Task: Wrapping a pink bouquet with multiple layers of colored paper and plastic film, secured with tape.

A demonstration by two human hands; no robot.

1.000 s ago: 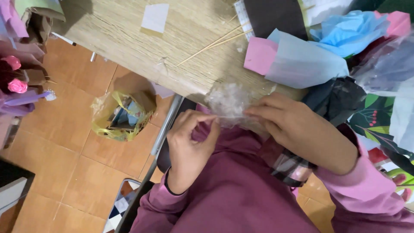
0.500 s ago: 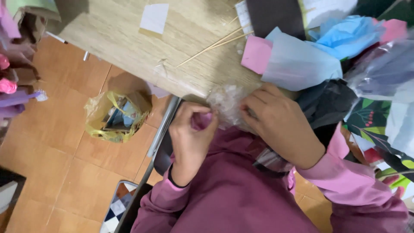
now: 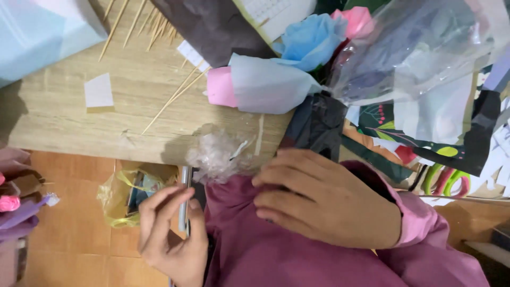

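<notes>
My right hand [image 3: 324, 199] lies flat on the purple cloth [image 3: 265, 250] in my lap. Its fingertips reach the edge of a crumpled wad of clear plastic [image 3: 218, 154] at the table's edge; whether they grip it is hidden. My left hand [image 3: 170, 231] hangs lower, off the table, with loosely curved fingers held apart. It is beside a thin silver metal strip [image 3: 184, 186], and I see nothing held in it.
The wooden table [image 3: 133, 106] carries thin wooden skewers [image 3: 175, 95], a white paper scrap [image 3: 99, 90], dark paper [image 3: 218, 26], pink and blue paper flowers [image 3: 313, 40] in clear wrap, and green-handled scissors [image 3: 441, 180]. A yellow plastic bag [image 3: 125, 196] sits on the tiled floor.
My left hand has dropped away from the crumpled plastic, down toward the metal strip. My right hand stays at the plastic. The view has moved closer over the table.
</notes>
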